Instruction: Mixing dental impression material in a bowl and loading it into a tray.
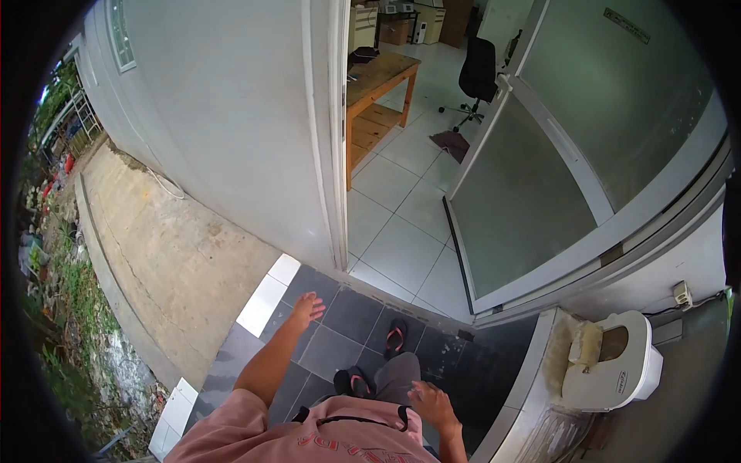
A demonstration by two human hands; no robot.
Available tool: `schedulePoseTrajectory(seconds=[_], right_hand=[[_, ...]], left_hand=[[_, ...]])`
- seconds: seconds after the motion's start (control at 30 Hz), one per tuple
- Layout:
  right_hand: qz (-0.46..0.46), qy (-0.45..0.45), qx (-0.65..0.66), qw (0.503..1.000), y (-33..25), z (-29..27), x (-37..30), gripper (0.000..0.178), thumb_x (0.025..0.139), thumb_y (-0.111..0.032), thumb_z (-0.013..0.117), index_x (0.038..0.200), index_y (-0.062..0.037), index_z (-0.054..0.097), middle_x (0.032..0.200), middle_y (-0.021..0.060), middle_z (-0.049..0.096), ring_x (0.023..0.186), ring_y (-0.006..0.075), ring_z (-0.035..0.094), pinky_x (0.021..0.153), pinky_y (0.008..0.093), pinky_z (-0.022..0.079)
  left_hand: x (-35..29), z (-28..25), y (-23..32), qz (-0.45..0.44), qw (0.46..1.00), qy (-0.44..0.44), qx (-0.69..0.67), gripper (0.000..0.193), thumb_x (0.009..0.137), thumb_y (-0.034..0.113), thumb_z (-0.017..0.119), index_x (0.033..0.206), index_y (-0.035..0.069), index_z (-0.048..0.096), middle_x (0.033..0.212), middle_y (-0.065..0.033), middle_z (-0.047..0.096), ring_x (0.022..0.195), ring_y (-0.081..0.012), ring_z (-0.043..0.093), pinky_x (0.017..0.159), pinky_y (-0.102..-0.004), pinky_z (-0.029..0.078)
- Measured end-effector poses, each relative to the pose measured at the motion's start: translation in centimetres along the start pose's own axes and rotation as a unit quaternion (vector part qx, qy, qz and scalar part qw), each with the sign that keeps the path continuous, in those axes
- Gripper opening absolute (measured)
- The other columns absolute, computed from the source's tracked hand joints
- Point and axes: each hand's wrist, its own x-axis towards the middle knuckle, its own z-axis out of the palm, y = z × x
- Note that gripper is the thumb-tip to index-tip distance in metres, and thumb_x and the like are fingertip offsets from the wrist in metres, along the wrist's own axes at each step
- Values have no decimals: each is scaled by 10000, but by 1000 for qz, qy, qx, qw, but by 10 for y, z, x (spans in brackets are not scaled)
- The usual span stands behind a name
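Observation:
My left hand (309,307) is held out over the dark grey floor tiles (333,349), its fingers stretched and nothing in it. Close to my right thigh hangs my right hand (432,403), fingers loosely bent and apart, with nothing visible in it. On my feet are black flip-flops with red straps, the forward one (395,337) nearer the doorway. Ahead, a frosted glass door (525,166) with a pale metal frame stands swung inward. Its handle (504,82) is well beyond both hands.
A raised sill (401,305) crosses the doorway. Inside are a wooden table (384,75), a black swivel chair (477,71) and a brownish cloth (450,143). To the right, a tiled ledge (519,392) bears a white plastic housing (629,374). Left lies a concrete path (177,255).

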Motion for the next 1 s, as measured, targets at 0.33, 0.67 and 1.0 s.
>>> schedulePoseTrajectory(seconds=[0.33, 0.67, 1.0], right_hand=[[175, -156, 60, 970, 134, -3, 212, 436, 839, -373, 613, 1167, -89, 578, 1070, 193, 636, 976, 407, 613, 861, 469, 489], [210, -156, -9, 965, 215, -209, 454, 366, 873, -332, 576, 1127, -69, 588, 1064, 163, 637, 965, 333, 622, 839, 429, 489], [57, -146, 6, 988, 218, -251, 714, 350, 917, -312, 524, 1165, -69, 568, 1109, 161, 607, 1025, 337, 582, 872, 423, 467]], left_hand=[[143, 74, 240, 28, 935, 181, -304, 954, 808, 672, 481, 1480, 133, 72, 1503, -181, 159, 1347, -399, 233, 1018, -635, 264], [148, -5, 137, 124, 967, -95, -202, 828, 809, 727, 321, 1460, 219, 253, 1547, -62, 156, 1398, -410, 113, 964, -785, 36], [234, 106, 147, -80, 870, 205, -442, 570, 867, 489, 437, 1319, 142, 414, 1369, -117, 431, 1289, -318, 385, 1011, -647, 255]])
